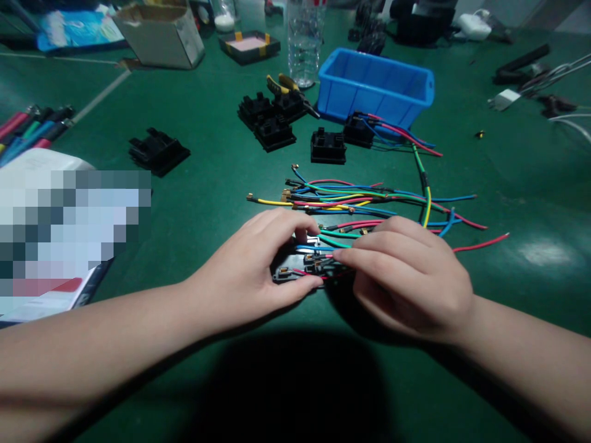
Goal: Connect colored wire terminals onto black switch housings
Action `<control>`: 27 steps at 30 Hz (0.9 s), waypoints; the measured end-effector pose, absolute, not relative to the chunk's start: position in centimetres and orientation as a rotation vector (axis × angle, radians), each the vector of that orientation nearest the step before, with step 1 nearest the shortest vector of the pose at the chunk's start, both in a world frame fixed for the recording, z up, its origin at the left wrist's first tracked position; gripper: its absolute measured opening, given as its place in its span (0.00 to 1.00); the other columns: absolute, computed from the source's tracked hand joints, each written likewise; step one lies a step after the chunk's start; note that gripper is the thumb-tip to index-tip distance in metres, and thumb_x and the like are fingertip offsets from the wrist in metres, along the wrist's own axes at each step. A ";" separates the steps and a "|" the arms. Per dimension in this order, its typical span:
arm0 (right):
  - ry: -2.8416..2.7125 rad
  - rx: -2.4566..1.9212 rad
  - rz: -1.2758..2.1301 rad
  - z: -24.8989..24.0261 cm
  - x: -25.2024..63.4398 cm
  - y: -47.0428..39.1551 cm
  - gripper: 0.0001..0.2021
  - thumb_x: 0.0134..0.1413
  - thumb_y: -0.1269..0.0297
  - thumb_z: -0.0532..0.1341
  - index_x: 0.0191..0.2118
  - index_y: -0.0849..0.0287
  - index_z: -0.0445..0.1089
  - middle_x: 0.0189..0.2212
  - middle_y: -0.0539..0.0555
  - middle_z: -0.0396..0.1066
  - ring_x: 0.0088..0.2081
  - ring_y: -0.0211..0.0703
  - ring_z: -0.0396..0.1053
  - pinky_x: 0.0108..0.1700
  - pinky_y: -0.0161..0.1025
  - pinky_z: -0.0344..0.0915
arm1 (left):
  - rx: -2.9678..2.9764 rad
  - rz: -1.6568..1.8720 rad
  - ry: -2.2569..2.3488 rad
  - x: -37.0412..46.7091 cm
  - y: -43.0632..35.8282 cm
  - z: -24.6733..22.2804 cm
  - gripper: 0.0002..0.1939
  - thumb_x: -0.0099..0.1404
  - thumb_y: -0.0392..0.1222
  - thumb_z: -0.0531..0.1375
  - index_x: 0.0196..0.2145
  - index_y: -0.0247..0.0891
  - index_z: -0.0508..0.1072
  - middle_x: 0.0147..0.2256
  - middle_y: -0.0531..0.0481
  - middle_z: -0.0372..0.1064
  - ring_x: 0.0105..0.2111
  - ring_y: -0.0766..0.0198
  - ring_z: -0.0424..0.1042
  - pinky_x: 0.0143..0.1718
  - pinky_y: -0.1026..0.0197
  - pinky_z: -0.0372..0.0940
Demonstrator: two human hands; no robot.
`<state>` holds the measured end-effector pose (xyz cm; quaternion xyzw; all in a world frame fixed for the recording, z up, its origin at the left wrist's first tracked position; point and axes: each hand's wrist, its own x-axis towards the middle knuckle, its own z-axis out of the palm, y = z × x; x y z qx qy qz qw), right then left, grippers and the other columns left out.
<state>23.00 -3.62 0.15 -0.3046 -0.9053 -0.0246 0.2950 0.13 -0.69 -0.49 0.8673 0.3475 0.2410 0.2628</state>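
Observation:
My left hand (258, 264) grips a small black plastic housing (282, 273) by its edges, thumb on the near side and fingers on the far side. Brass contacts and red, blue and green wires show inside it. Over the housing's right side, the thumb and fingertips of my right hand (406, 277) pinch a red wire (329, 256). The right hand's other fingers are curled under and partly hidden. Just beyond both hands lies a bunch of loose wires (341, 189) in red, blue, green and yellow, several with brass terminals.
Several black housings (274, 131) lie farther back, beside yellow-handled pliers (281, 85). A blue bin (373, 86) stands behind them, next to a clear bottle (303, 43). At left are a cardboard box (161, 37), another black housing (157, 151) and bundled coloured wires (37, 132).

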 end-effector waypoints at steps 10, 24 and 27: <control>-2.433 -0.802 -0.026 0.2 22.9 -3.8 0.10 0.59 0.74 0.58 0.45 0.58 0.70 0.32 0.57 0.74 0.30 0.44 0.69 0.31 0.43 0.67 | 2.346 0.617 0.924 0.2 -0.5 -0.4 0.18 0.63 0.45 0.65 0.46 0.37 0.67 0.45 0.47 0.71 0.45 0.58 0.71 0.50 0.57 0.66; -2.429 -0.778 0.039 0.3 23.0 -3.8 0.09 0.58 0.74 0.59 0.44 0.60 0.70 0.33 0.58 0.74 0.31 0.43 0.69 0.31 0.42 0.67 | 2.360 0.621 0.909 0.2 -0.4 -0.4 0.17 0.62 0.43 0.65 0.45 0.36 0.67 0.43 0.48 0.70 0.45 0.60 0.70 0.48 0.60 0.64; -2.435 -0.773 0.028 0.1 23.0 -3.7 0.08 0.59 0.74 0.58 0.43 0.60 0.69 0.33 0.58 0.74 0.32 0.43 0.69 0.32 0.41 0.67 | 2.369 0.615 0.905 0.2 -0.4 -0.5 0.17 0.62 0.43 0.65 0.46 0.36 0.67 0.43 0.49 0.70 0.45 0.61 0.69 0.49 0.61 0.63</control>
